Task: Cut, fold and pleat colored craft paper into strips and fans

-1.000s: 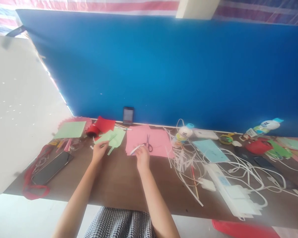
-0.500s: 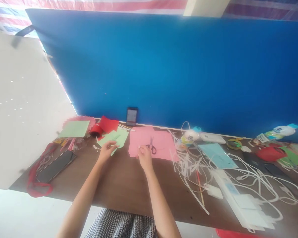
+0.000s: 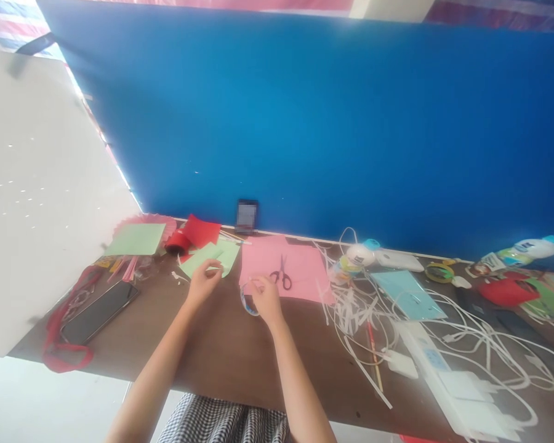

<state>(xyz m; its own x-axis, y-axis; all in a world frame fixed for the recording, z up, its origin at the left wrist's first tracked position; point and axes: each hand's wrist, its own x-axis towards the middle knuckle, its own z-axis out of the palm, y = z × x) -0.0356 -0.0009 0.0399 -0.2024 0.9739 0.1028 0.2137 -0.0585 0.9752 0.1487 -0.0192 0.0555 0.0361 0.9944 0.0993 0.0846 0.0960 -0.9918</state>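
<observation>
1 scissors (image 3: pixel 282 278) by R hand (image 3: pixel 265 296); L hand (image 3: pixel 204 284) at green paper (image 3: pixel 208 256).

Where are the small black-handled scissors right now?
In the head view, the small black-handled scissors lie on the pink paper sheet, mid-table, just beyond the right hand, which pinches a curled pale strip.

right hand (image 3: pixel 266 298) drawn back from scissors (image 3: pixel 282 278); strip (image 3: pixel 246 301) now curled

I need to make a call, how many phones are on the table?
2: the standing phone leans on the blue board; the flat phone lies at the far left. Cables on the right may hide more.
</observation>
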